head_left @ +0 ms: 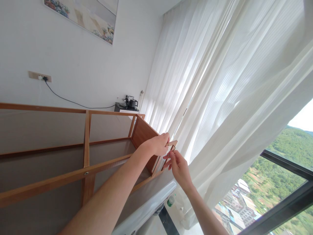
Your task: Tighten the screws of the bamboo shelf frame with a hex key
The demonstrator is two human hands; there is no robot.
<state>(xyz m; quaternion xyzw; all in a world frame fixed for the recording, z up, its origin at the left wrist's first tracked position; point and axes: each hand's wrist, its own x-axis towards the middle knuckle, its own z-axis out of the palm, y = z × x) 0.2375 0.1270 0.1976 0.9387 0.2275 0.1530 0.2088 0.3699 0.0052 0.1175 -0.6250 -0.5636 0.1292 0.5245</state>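
At left, open frame of straight-edged brown wood; looks stiff and fairly heavy, best held by a rail. Next, flat panel at the far end. Then left hand, fingers curled beside the frame's corner; cannot tell on what. Just right, key of thin, bent metal, probably light, rigid, easiest to pinch; apparently held by right hand, thumb and fingers narrowed. Farther right, soft, pleated white curtain.
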